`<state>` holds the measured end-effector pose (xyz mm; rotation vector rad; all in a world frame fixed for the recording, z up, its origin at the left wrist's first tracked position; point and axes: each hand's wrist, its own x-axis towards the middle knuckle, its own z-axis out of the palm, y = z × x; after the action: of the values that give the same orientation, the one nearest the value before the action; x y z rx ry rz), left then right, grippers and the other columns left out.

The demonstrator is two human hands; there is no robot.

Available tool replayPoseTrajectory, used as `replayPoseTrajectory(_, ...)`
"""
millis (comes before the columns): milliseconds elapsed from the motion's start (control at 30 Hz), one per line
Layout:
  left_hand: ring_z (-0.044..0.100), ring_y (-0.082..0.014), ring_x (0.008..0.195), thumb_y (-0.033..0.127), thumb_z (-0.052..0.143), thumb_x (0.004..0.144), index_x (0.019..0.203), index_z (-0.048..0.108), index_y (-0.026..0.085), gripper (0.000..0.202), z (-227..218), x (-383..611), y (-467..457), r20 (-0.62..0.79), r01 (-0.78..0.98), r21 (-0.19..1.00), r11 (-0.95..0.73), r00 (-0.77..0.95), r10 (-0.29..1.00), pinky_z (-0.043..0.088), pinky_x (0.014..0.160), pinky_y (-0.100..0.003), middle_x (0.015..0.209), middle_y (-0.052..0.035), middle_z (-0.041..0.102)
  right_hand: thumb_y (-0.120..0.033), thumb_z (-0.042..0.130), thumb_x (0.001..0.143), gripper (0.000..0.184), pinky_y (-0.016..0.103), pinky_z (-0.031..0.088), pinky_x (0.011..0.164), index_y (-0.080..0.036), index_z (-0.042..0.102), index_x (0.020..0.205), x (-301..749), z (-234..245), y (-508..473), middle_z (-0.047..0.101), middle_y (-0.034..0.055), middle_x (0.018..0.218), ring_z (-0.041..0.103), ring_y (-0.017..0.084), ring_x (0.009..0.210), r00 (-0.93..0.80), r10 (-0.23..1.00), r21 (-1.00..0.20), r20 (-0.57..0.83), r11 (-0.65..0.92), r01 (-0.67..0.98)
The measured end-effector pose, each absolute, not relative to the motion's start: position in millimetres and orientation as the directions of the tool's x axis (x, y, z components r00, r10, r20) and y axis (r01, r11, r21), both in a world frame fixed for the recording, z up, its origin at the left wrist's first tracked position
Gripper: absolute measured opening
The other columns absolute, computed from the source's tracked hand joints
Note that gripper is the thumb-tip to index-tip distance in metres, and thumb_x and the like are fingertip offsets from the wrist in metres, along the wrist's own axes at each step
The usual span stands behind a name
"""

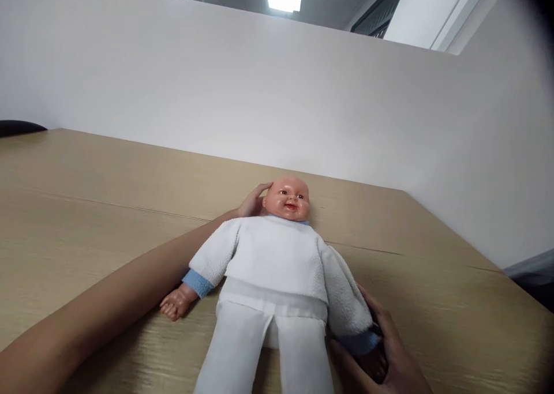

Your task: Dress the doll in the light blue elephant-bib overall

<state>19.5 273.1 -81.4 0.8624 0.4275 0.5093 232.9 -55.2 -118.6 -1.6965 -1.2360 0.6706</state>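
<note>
A baby doll [277, 255] lies on its back on the wooden table, its head toward the far side. It wears a white fleece top with blue cuffs and white trousers. My left hand [253, 202] cups the side of the doll's bald head [287, 199]; a finger rests against it and the others are hidden behind. At the lower right, my right hand [396, 348] is wrapped round the doll's arm near the blue cuff [361, 343], with fingers on both sides of the sleeve. The doll's other arm lies beside my left forearm. Its feet are out of view.
The wooden table [108, 169] has a seam across it and ends at a pale wall [242, 88]. A dark rounded object [19, 128] shows at the left edge. Something grey and dark [536, 276] stands beyond the table's right edge.
</note>
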Motion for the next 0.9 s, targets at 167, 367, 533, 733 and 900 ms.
replayPoseTrajectory(167,0.071,-0.0363,0.121,0.065,0.053,0.095,0.117,0.076,0.007,0.066,-77,18,270,-0.172,-0.253,0.807,0.534,0.764,0.621,0.047,0.114,-0.043,0.116,-0.0163,0.08,-0.056,0.082,0.079,0.093,0.05,0.056,0.11,-0.032,0.039,0.158,233,-115,-56,0.059,0.0126,0.155,0.063,0.037,0.135,0.337,0.941,-0.866,-0.013,-0.179,0.467)
replayPoseTrajectory(367,0.058,-0.0369,0.139,0.063,0.053,0.098,0.128,0.072,0.007,0.066,-73,21,264,-0.123,-0.28,0.819,0.501,0.768,0.629,0.04,0.123,-0.045,0.131,-0.0165,0.075,-0.055,0.082,0.08,0.086,0.043,0.061,0.104,-0.03,0.044,0.153,224,-109,-54,0.068,0.0118,0.144,0.07,0.035,0.126,0.359,0.933,-0.907,0.014,-0.139,0.398)
replayPoseTrajectory(533,0.058,-0.0351,0.141,0.055,0.053,0.102,0.129,0.072,0.008,0.057,-77,25,263,0.009,-0.361,0.817,0.449,0.787,0.617,0.038,0.126,-0.045,0.138,-0.0162,0.071,-0.057,0.076,0.086,0.083,0.043,0.061,0.104,-0.027,0.04,0.155,222,-106,-52,0.067,0.0139,0.144,0.07,0.033,0.126,0.299,0.954,-0.928,-0.033,-0.141,0.346)
replayPoseTrajectory(733,0.062,-0.0369,0.136,0.059,0.06,0.098,0.134,0.07,0.01,0.062,-85,25,267,0.014,-0.363,0.813,0.456,0.794,0.607,0.038,0.126,-0.047,0.136,-0.0163,0.072,-0.056,0.073,0.089,0.08,0.039,0.06,0.106,-0.026,0.039,0.155,225,-107,-50,0.066,0.0151,0.145,0.07,0.031,0.126,0.294,0.956,-0.905,-0.005,-0.129,0.404)
replayPoseTrajectory(900,0.061,-0.035,0.138,0.054,0.057,0.101,0.128,0.073,0.009,0.055,-83,27,264,0.035,-0.409,0.793,0.451,0.77,0.638,0.038,0.126,-0.044,0.136,-0.0161,0.072,-0.054,0.072,0.09,0.076,0.037,0.063,0.101,-0.026,0.043,0.154,224,-105,-51,0.069,0.0138,0.141,0.073,0.03,0.121,0.286,0.958,-0.903,0.014,-0.11,0.414)
